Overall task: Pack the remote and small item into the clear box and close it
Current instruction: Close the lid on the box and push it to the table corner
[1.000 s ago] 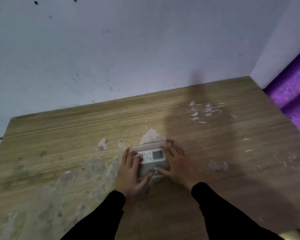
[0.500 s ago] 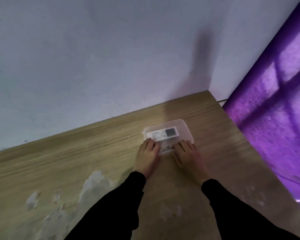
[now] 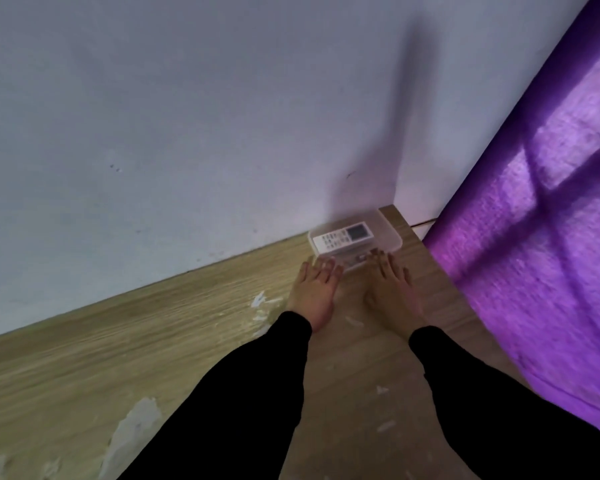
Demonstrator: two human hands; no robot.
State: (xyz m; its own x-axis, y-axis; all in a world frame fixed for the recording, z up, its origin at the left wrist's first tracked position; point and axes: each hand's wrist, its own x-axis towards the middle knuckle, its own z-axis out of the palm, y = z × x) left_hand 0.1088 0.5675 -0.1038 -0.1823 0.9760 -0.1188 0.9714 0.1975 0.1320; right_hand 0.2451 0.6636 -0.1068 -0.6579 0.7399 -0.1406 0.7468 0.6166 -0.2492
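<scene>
The clear box [image 3: 388, 234] lies with its lid on at the far right corner of the wooden table [image 3: 146, 344], against the wall. A white remote [image 3: 343, 238] with a grey screen shows through the lid. Something small and blurred lies inside near the box's front edge [image 3: 355, 259]; I cannot tell what it is. My left hand [image 3: 314, 292] lies flat on the table, fingertips touching the box's near left corner. My right hand [image 3: 394, 289] lies flat too, fingertips at the near right edge. Neither hand grips the box.
A pale wall [image 3: 187, 133] runs along the table's far edge. A purple curtain [image 3: 551, 244] hangs close along the table's right edge. Worn pale patches [image 3: 136, 431] and white flecks [image 3: 264, 303] mark the tabletop to the left of my arms.
The box has slid from the table's middle to the far right corner. My hands went from clasping its sides to lying flat with the fingertips at its near edge.
</scene>
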